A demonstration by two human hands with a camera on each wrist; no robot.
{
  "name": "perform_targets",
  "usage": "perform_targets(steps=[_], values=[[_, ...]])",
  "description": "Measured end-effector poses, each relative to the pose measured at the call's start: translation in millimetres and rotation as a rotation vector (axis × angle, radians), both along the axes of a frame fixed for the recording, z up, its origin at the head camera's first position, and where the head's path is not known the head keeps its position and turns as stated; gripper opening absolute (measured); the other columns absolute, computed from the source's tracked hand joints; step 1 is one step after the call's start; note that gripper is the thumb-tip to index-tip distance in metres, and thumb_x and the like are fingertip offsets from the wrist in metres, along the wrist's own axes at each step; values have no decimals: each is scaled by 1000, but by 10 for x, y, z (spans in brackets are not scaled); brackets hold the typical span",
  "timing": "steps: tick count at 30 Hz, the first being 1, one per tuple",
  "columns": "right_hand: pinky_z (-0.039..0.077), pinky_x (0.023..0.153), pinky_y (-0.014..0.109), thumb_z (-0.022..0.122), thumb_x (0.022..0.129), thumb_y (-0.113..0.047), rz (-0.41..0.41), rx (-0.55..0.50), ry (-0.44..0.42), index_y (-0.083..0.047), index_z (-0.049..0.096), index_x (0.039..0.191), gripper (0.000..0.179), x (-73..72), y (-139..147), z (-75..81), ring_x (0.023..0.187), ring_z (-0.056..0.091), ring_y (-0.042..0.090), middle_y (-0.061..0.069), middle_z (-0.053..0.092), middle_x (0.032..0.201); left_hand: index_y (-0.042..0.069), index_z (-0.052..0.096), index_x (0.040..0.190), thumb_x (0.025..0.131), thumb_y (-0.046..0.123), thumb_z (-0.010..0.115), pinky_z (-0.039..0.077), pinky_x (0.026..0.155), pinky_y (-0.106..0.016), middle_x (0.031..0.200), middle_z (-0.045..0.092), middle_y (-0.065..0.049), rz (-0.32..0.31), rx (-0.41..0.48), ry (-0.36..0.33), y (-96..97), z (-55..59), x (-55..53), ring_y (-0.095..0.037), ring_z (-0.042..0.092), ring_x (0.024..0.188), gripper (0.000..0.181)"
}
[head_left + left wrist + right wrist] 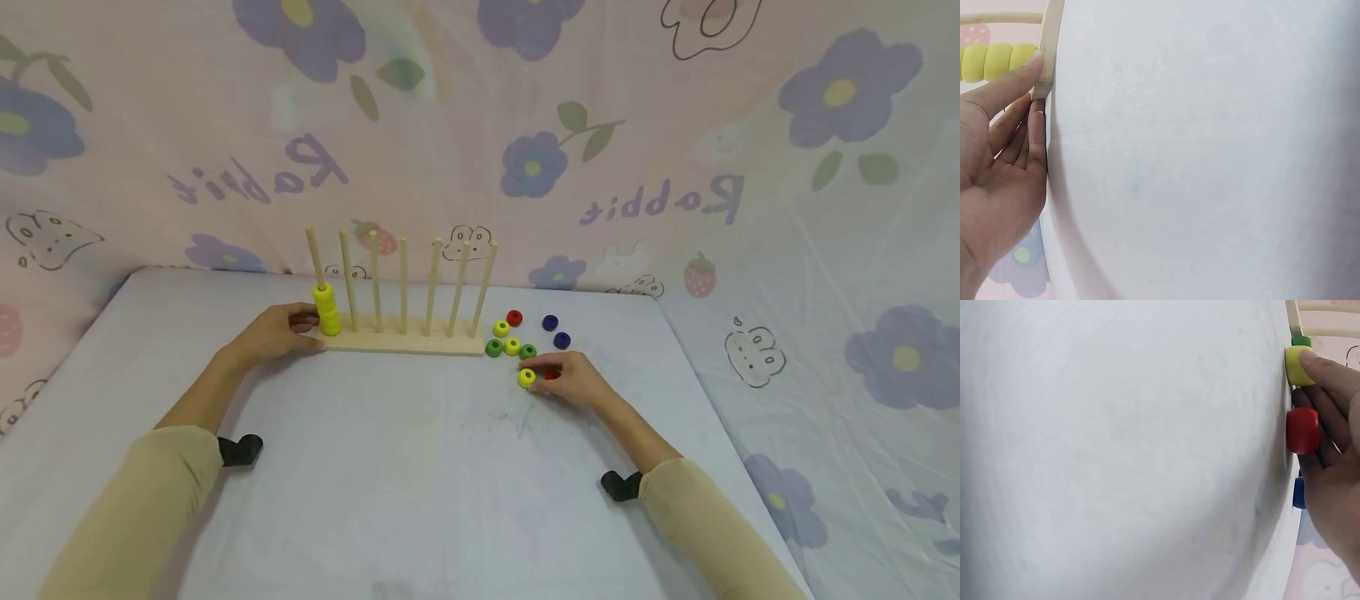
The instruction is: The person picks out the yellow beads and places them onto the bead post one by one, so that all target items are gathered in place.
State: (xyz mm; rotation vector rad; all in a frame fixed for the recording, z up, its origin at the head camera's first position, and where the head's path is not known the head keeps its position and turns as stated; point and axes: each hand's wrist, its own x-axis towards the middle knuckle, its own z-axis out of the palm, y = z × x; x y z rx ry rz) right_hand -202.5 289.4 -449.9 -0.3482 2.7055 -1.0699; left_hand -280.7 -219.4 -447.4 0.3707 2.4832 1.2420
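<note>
A wooden peg stand (405,343) with several upright rods stands toward the back of the table. Yellow beads (326,310) are stacked on its leftmost rod. My left hand (272,335) grips the stand's left end, the thumb on the base beside the lowest yellow bead in the left wrist view. To the right of the stand, my right hand (576,379) pinches a loose yellow bead (527,379) with the thumb in front. A red bead (1302,431) lies close by the right fingers, partly hidden by the hand in the head view.
Between the stand and my right hand lie loose beads: green (493,347), yellow (501,328) and red (514,318). Two dark blue beads (551,322) lie farther right. A patterned cloth (450,125) hangs behind the white table (390,483).
</note>
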Motion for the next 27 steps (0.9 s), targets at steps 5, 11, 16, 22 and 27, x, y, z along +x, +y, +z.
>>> perform_targets(steps=[5, 11, 16, 22, 27], values=[[48, 82, 32, 81, 84, -20, -1, 11, 23, -23, 76, 115, 32, -16, -10, -3, 94, 54, 20, -1, 71, 116, -13, 32, 147, 86, 14, 79, 37, 113, -50, 144, 44, -32, 4, 6, -3, -2, 13, -4, -43, 45, 133, 81], [47, 73, 29, 80, 85, -21, -5, 29, 22, -21, 77, 114, 29, -2, -30, 52, 88, 54, 20, 0, 72, 111, -13, 32, 147, 86, 15, 79, 38, 113, -50, 144, 44, -32, 11, 5, -12, 1, -7, -14, -44, 44, 133, 82], [46, 64, 25, 80, 85, -20, 11, 35, 38, -19, 78, 112, 27, 8, -28, 92, 81, 53, 18, 0, 73, 105, -13, 32, 147, 86, 14, 79, 38, 113, -50, 144, 43, -32, 14, 8, -18, 17, -9, 0, -44, 44, 133, 81], [56, 69, 22, 79, 86, -19, 11, 18, 48, -17, 77, 113, 27, 12, -31, 144, 93, 67, 18, 1, 74, 108, -12, 33, 147, 87, 11, 78, 37, 114, -49, 145, 43, -32, 15, 11, -12, 31, 10, 19, -43, 44, 134, 78], [61, 79, 34, 78, 86, -15, -1, -21, 74, -16, 76, 114, 29, 24, -45, 254, 105, 69, 24, 4, 73, 113, -13, 33, 147, 87, 10, 77, 36, 114, -49, 145, 43, -32, 22, 10, -13, 32, 20, 17, -43, 43, 134, 78]])
